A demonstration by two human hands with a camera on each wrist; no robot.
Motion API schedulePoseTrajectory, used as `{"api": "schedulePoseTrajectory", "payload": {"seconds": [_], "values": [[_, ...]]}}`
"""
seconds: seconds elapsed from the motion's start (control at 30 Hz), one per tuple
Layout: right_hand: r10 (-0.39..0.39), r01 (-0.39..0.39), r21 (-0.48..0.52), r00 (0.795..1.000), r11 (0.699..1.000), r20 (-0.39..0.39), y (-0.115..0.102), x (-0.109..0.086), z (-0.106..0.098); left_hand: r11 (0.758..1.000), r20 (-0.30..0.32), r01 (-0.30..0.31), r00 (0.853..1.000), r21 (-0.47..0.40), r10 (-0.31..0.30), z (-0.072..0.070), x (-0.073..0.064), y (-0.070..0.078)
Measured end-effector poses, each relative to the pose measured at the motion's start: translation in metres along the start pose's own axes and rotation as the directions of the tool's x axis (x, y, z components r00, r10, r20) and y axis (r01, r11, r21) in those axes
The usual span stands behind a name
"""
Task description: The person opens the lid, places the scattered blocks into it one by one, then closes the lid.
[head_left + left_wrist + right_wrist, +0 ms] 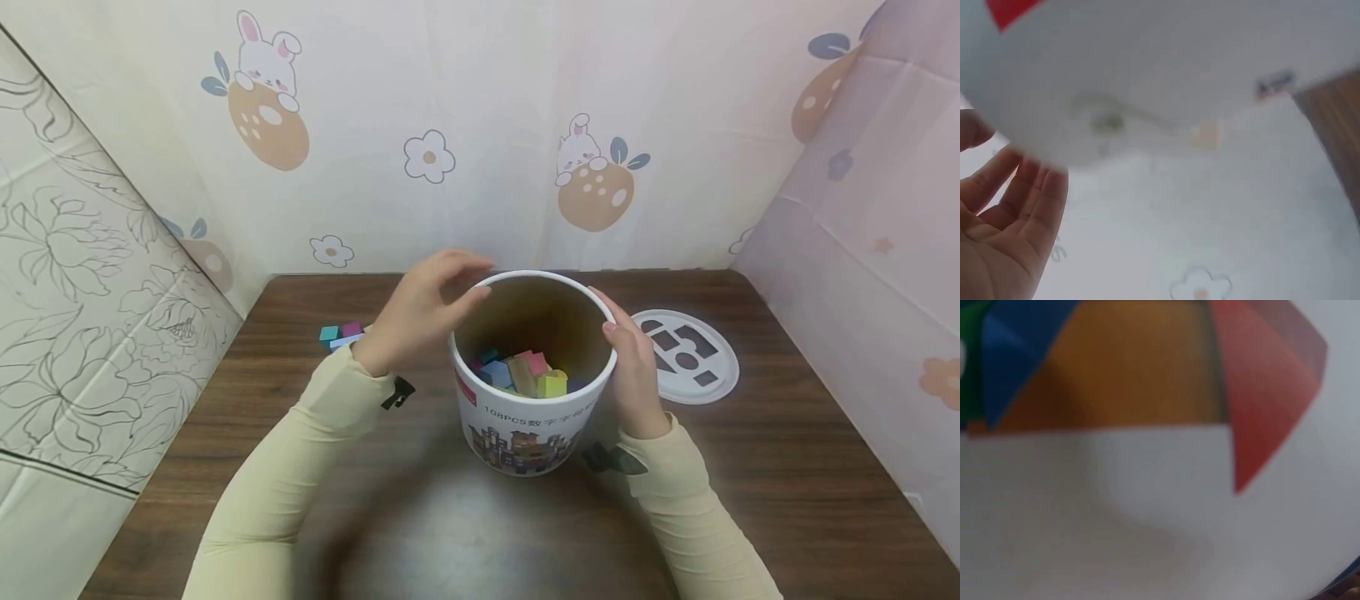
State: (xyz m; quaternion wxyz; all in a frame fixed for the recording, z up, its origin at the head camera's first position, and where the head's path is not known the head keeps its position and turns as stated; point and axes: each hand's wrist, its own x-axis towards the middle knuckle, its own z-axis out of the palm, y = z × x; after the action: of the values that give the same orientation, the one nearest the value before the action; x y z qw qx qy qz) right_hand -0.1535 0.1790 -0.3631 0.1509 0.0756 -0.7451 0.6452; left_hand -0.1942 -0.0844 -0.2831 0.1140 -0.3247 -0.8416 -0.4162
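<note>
A white bucket with a printed picture of block buildings stands in the middle of the head view, its mouth facing up. Inside lie several coloured blocks, among them blue, pink, yellow and wood-toned ones. My right hand grips the bucket's right side at the rim, thumb near the edge. On the left, my left hand is beside the rim with fingers loosely bent and nothing in them; whether it touches the bucket I cannot tell. The left wrist view shows this hand under the bucket's blurred white wall.
A white lid with shaped cut-outs lies on the brown wooden table at right. Left of the bucket, a few loose blocks lie partly behind my left wrist. A patterned curtain hangs along the table's back edge.
</note>
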Motion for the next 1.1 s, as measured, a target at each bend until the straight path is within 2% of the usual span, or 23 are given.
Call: {"api": "schedulePoseTrajectory", "payload": {"seconds": [0.1, 0.23, 0.33, 0.43, 0.6, 0.77, 0.97, 1.03, 1.1], "values": [[0.006, -0.006, 0.005, 1.000, 1.000, 0.000, 0.000, 0.000, 0.001, 0.999, -0.036, 0.038, 0.999, 0.018, -0.038, -0.011, -0.008, -0.011], [0.013, -0.013, 0.014, 1.000, 1.000, 0.006, -0.001, -0.001, 0.001, 0.996, -0.076, 0.056, 0.996, 0.073, -0.050, -0.025, -0.018, -0.030], [0.017, -0.017, 0.016, 1.000, 1.000, 0.005, -0.001, -0.001, 0.001, 0.991, -0.105, 0.083, 0.992, 0.101, -0.072, -0.036, -0.027, -0.051], [0.016, -0.016, 0.016, 1.000, 1.000, 0.001, -0.001, -0.001, 0.002, 0.983, -0.125, 0.146, 0.983, 0.111, -0.132, -0.046, -0.039, -0.073], [0.018, -0.018, 0.010, 1.000, 1.000, 0.002, 0.000, 0.000, 0.001, 0.947, -0.113, 0.297, 0.952, 0.123, -0.284, -0.057, -0.062, -0.108], [0.014, -0.014, 0.006, 1.000, 1.000, 0.000, -0.001, 0.000, 0.000, 0.899, -0.092, 0.403, 0.915, 0.172, -0.393, -0.061, -0.081, -0.139], [0.013, -0.013, 0.000, 1.000, 1.000, 0.012, -0.001, 0.000, 0.001, 0.825, -0.056, 0.495, 0.864, 0.271, -0.500, -0.059, -0.100, -0.173], [0.014, -0.014, 0.001, 1.000, 1.000, 0.013, 0.000, 0.000, 0.001, 0.803, -0.045, 0.507, 0.853, 0.312, -0.521, -0.058, -0.103, -0.181], [0.014, -0.014, 0.003, 1.000, 1.000, 0.011, 0.000, 0.000, 0.001, 0.787, -0.040, 0.507, 0.848, 0.352, -0.529, -0.056, -0.106, -0.188]]}}
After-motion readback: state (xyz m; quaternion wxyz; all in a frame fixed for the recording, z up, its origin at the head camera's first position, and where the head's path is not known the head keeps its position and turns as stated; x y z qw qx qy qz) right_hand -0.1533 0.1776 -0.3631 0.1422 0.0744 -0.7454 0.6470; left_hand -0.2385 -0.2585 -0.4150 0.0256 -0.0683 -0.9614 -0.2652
